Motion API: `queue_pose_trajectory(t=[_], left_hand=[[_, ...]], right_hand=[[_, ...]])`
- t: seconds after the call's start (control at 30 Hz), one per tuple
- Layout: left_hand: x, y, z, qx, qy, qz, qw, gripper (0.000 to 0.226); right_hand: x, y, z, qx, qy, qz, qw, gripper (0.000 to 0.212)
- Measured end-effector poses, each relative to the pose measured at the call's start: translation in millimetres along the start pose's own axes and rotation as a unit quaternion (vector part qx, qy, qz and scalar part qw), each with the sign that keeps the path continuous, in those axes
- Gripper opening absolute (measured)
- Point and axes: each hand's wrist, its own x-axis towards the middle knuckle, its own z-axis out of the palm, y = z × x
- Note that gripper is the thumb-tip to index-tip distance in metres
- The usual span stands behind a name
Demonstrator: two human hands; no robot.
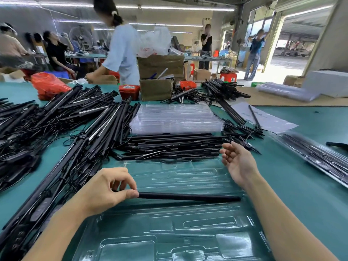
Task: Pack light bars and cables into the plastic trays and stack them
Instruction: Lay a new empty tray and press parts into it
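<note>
A: Where is there room to pass?

B: At three o'clock, bare green tabletop (301,166) lies right of the clear tray (178,232).

A: And what blocks?

B: At nine o'clock, heaped light bars (56,129); at twelve, a row of black bars (173,147), then stacked empty trays (177,117). A packed tray (320,157) sits at two o'clock.

No legible text. Red print on plastic bag (150,48) above the box (160,65): blurred, unreadable.
</note>
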Motion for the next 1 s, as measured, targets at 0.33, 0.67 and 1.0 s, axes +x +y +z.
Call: queue_pose_trajectory(t=[0.33, 0.67, 1.0], left_hand=[[1, 1, 4, 0.021, -0.048, -0.033, 0.998, 0.031], [1, 5, 9, 0.027, -0.068, -0.051, 0.996, 0.031], [-3, -1, 14, 0.023, -0.045, -0.038, 0.998, 0.015]], right_hand=[[4, 4, -1, -0.03, -0.004, -0.007, 1.0, 0.027], [1, 13, 18, -0.387, -0.034, -0.092, 0.917, 0.008], [4, 27, 41, -0.675, -0.086, -0.162, 0.714, 0.015]])
